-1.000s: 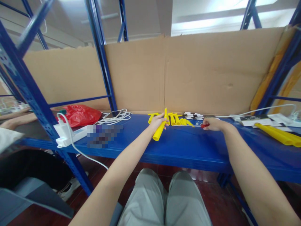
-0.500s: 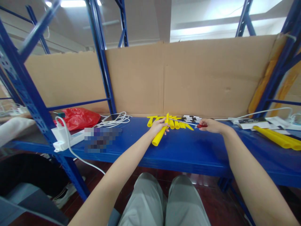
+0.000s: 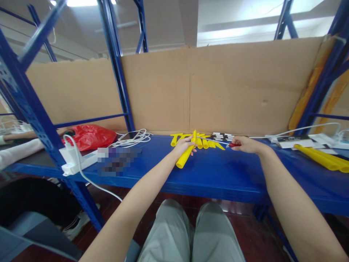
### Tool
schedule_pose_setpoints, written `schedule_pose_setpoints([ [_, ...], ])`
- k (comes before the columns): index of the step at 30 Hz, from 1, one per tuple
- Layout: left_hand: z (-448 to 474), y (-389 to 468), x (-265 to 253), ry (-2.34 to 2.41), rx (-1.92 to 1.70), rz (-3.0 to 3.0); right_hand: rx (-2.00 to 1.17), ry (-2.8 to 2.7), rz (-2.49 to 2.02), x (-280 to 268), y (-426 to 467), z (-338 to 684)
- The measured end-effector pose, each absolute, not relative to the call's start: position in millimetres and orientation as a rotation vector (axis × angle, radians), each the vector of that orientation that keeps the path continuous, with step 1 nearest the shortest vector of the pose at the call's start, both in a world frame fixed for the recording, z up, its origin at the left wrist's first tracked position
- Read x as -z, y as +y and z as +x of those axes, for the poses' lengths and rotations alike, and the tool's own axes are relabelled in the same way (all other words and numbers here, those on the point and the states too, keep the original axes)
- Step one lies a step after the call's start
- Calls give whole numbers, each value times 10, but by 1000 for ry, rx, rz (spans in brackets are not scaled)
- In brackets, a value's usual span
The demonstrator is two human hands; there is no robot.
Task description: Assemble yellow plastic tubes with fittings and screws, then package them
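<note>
Yellow tube [image 3: 185, 154] in left hand [image 3: 183, 144]; red-handled tool [image 3: 233, 145] in right hand [image 3: 245, 144].

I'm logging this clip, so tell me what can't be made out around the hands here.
- Head view: red-handled tool, mostly hidden inside the right hand; thin tip too small.
- Yellow tube: the left hand covers its middle.
- Pixelated patch: blurred out.

Shelf [image 3: 218, 171]: spans the middle of the frame, cardboard sheet [image 3: 223, 87] upright behind it. Centre: left hand [image 3: 183, 144] on a tube [image 3: 186, 154]; pile of short tubes [image 3: 203, 141] just behind; right hand [image 3: 247, 144] to its right. Left of centre: coiled cable [image 3: 135, 137], bag [image 3: 91, 135], power strip [image 3: 79, 158] at the shelf's left end. Far right: long tubes [image 3: 323, 159], box [image 3: 293, 141] behind them.
</note>
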State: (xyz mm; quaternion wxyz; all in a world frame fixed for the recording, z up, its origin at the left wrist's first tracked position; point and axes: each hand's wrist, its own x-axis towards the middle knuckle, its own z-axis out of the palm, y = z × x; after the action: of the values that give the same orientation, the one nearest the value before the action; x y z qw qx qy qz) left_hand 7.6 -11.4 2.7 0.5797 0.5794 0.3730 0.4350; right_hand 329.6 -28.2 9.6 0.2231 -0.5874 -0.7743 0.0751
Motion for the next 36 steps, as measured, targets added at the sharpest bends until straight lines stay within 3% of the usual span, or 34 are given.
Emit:
schedule_pose_setpoints([
  [13, -6, 51, -21, 682, -900, 1209, -76, -2098, -1699, -137, -318, 3264],
  [36, 9, 64, 3, 713, -901, 1191, -254, -2101, -1581, -206, -424, 3128],
])
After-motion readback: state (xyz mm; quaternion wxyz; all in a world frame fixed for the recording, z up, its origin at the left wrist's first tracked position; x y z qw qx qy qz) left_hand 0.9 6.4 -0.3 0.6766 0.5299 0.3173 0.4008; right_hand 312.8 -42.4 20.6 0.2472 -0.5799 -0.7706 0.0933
